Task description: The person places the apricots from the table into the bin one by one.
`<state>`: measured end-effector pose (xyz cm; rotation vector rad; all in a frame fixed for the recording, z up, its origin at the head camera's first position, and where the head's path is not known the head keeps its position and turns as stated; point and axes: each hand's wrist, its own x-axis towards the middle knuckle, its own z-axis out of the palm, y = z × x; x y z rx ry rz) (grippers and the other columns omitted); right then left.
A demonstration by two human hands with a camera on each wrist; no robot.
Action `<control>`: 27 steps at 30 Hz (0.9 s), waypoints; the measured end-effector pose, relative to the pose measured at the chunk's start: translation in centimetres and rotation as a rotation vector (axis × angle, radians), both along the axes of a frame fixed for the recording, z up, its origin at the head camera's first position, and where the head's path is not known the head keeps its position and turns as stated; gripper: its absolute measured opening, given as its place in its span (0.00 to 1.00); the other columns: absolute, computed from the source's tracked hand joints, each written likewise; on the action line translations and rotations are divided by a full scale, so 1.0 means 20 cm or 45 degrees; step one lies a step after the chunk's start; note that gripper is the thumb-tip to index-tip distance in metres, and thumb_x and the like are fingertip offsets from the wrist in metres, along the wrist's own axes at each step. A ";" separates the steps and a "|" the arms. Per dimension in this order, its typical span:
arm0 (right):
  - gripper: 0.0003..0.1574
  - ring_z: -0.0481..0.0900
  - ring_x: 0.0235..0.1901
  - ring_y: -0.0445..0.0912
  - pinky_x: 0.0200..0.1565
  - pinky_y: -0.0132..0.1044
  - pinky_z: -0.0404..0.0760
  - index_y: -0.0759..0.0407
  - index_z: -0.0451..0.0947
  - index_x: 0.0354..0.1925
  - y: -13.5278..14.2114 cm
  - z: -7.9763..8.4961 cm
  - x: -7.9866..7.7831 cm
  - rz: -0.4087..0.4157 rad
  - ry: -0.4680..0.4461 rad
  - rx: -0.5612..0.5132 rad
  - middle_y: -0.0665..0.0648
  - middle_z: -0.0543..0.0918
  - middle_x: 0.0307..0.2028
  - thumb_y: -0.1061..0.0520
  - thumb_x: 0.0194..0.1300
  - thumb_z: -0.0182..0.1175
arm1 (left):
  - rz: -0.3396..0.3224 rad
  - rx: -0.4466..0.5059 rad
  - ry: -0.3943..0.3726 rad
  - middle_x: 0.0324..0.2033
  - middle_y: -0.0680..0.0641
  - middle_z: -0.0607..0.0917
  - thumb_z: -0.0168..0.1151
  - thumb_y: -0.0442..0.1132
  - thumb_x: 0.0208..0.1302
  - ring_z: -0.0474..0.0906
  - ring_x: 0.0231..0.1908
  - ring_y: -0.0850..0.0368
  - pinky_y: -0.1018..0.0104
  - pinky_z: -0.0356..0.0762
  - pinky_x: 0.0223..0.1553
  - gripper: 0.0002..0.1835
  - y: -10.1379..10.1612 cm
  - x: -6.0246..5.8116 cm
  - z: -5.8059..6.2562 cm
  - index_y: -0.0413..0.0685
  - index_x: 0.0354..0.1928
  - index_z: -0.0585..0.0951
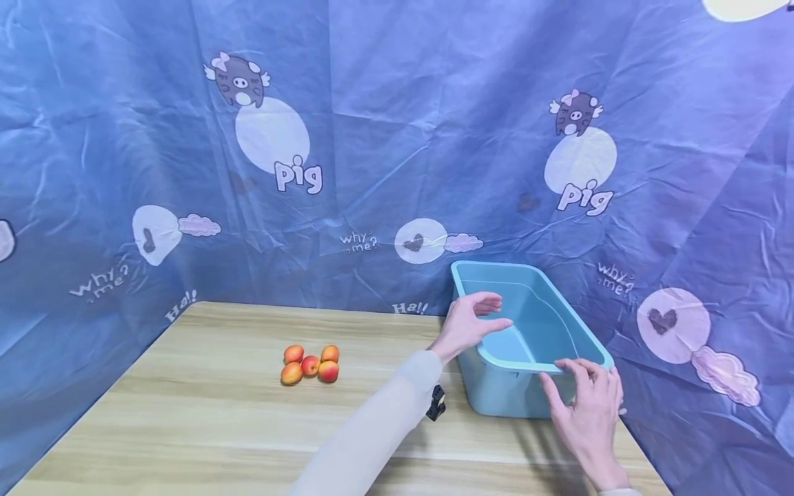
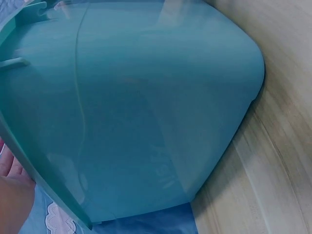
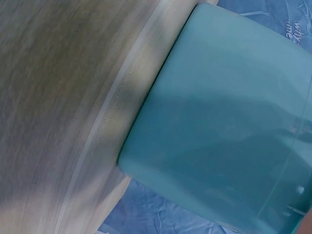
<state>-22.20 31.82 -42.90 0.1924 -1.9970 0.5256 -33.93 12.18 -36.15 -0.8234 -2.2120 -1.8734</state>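
Observation:
A teal plastic tub (image 1: 502, 389) stands upright on the right side of the table. My left hand (image 1: 465, 320) is at its left rim, with fingers and thumb spread apart over the inside and nothing between them. My right hand (image 1: 586, 410) is at the near right corner, its fingertips touching the rim and its thumb in front of the outer wall. In the left wrist view the tub wall (image 2: 146, 107) fills most of the picture, with part of the hand (image 2: 14, 200) beside the rim. The right wrist view shows the tub's outer wall (image 3: 219, 87) standing on the wood.
Several orange-red apricots (image 1: 311, 365) lie in a cluster left of the tub on the wood-grain table (image 1: 205, 420). A blue cloth (image 1: 384, 151) with pig prints hangs behind the table and along its sides. A small black device (image 1: 436, 403) sits at the left wrist.

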 end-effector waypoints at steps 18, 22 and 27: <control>0.41 0.65 0.48 0.67 0.69 0.63 0.46 0.65 0.79 0.42 0.00 -0.01 0.00 0.014 0.010 -0.009 0.71 0.73 0.43 0.27 0.64 0.53 | 0.033 0.244 -0.001 0.39 0.50 0.89 0.74 0.38 0.55 0.84 0.39 0.67 0.71 0.81 0.45 0.15 -0.13 0.02 -0.06 0.49 0.46 0.86; 0.41 0.65 0.48 0.67 0.70 0.62 0.45 0.65 0.79 0.42 0.01 -0.01 0.00 0.022 0.010 -0.010 0.72 0.73 0.43 0.28 0.64 0.54 | 0.035 0.256 0.018 0.40 0.46 0.89 0.73 0.36 0.55 0.86 0.41 0.59 0.70 0.81 0.46 0.15 -0.17 0.01 -0.08 0.46 0.47 0.85; 0.40 0.65 0.47 0.67 0.70 0.62 0.46 0.65 0.79 0.41 0.01 -0.02 -0.01 0.021 0.039 -0.011 0.72 0.73 0.43 0.28 0.64 0.54 | 0.025 0.253 0.020 0.42 0.39 0.88 0.71 0.32 0.57 0.85 0.44 0.46 0.68 0.81 0.47 0.16 -0.22 0.02 -0.10 0.41 0.49 0.84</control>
